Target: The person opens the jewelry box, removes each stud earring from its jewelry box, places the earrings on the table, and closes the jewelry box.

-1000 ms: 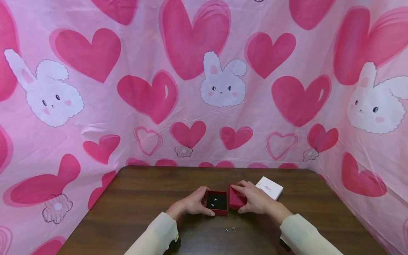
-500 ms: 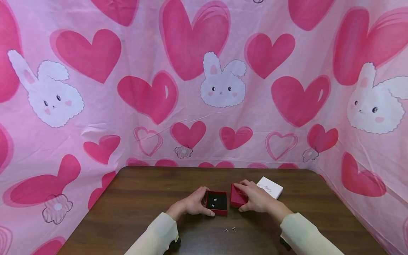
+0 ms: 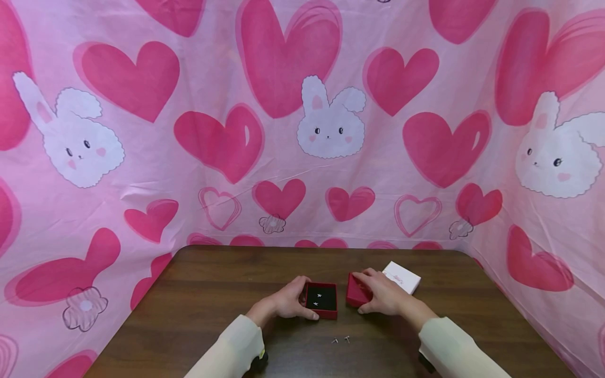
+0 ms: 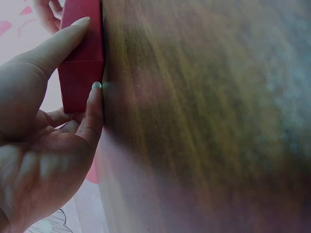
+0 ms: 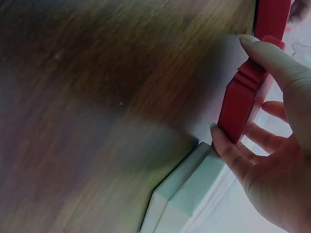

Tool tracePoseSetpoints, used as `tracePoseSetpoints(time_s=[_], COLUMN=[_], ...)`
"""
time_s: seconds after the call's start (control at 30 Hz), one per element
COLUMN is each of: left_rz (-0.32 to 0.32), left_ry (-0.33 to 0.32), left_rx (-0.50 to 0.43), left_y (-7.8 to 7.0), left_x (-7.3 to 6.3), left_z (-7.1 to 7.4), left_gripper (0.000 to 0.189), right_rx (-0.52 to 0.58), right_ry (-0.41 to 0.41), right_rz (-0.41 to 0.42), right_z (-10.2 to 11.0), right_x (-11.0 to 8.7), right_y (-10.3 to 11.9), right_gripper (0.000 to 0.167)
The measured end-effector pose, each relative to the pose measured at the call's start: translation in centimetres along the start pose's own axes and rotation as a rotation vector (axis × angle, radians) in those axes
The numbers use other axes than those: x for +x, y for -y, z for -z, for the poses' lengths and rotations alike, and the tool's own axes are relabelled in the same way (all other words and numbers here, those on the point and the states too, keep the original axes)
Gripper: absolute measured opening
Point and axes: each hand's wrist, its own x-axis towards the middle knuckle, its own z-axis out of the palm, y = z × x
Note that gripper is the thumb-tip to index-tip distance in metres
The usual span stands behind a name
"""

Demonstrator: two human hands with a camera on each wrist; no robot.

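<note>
Your left hand (image 3: 289,301) grips the open red box (image 3: 328,315) on the table (image 3: 212,294), thumb on its near wall, fingers around the left side. Your right hand (image 3: 386,295) grips the red lid (image 3: 355,293), thumb and fingers spread to its width. Lid is right of the box, apart from it, white box (image 3: 402,277) just beyond your hand. Two metal studs (image 3: 347,339) lie nearer you.

Cream sleeves (image 3: 229,346), dark wrist gear (image 3: 259,362), bare hands (image 3: 287,302)

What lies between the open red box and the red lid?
Just a bare strip of brown tabletop separates the open red box from the red lid, seen in the head view.
</note>
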Motion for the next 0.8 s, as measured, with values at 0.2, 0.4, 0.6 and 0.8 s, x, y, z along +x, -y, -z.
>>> tracePoseSetpoints(time_s=[0.2, 0.4, 0.6, 0.8], left_rz=[0.007, 0.011, 0.008, 0.009], left_ry=[0.0, -0.002, -0.002, -0.006], left_rx=[-0.004, -0.01, -0.011, -0.002], left_y=[0.0, -0.1, -0.1, -0.1], left_x=[-0.1, -0.2, -0.2, -0.2], left_z=[0.0, 0.0, 0.0, 0.0], left_gripper=[0.071, 0.071, 0.072, 0.074], right_rx=[-0.017, -0.017, -0.005, 0.008], right_ry=[0.001, -0.006, -0.013, -0.01], right_rz=[-0.014, -0.029, -0.028, -0.018], right_z=[-0.1, 0.0, -0.3, -0.3], right_x=[0.0, 0.0, -0.1, 0.0], right_y=[-0.2, -0.7, -1.5, -2.1], right_gripper=[0.093, 0.09, 0.089, 0.084])
